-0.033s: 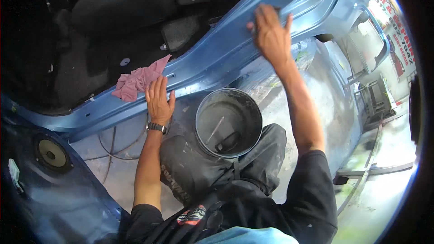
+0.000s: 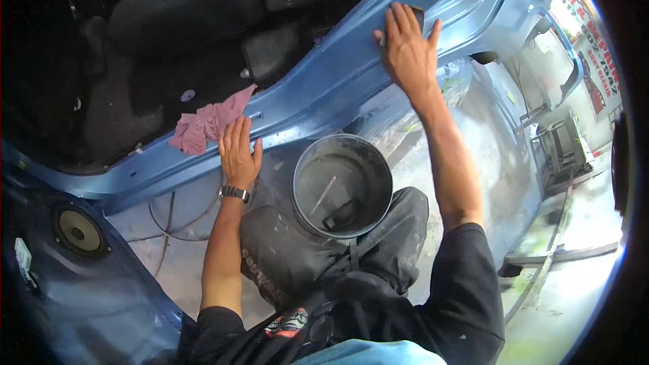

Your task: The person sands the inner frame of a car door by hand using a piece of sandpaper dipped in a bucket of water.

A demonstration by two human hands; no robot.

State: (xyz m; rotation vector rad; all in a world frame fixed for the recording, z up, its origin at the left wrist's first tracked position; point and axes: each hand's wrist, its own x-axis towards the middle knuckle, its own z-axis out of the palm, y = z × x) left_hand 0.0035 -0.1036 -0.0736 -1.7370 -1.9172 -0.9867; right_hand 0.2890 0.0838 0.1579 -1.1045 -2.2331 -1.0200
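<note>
My right hand (image 2: 410, 57) presses a dark flat sanding pad (image 2: 418, 16) against the blue car door frame (image 2: 368, 37), where the sill curves upward. Most of the pad is hidden under my fingers; one dark edge shows beyond them. My left hand (image 2: 238, 152), a watch on its wrist, lies flat on the sill with fingers stretched out. Its fingertips are at the edge of a crumpled pink cloth (image 2: 211, 122) draped on the sill. Between my knees stands a dark round bucket (image 2: 387, 192) with liquid, a thin pale stick and a dark object in it.
At lower left, the opened blue door (image 2: 115, 297) with a round speaker (image 2: 78, 230) stands close to my left arm. The dark car interior (image 2: 169, 47) lies beyond the sill. A cable (image 2: 167, 220) loops across the floor. Metal stands (image 2: 564, 142) are at the right.
My right hand has shifted slightly to the right on the panel, and more of the pad's edge shows. The left hand stays in place beside the cloth.
</note>
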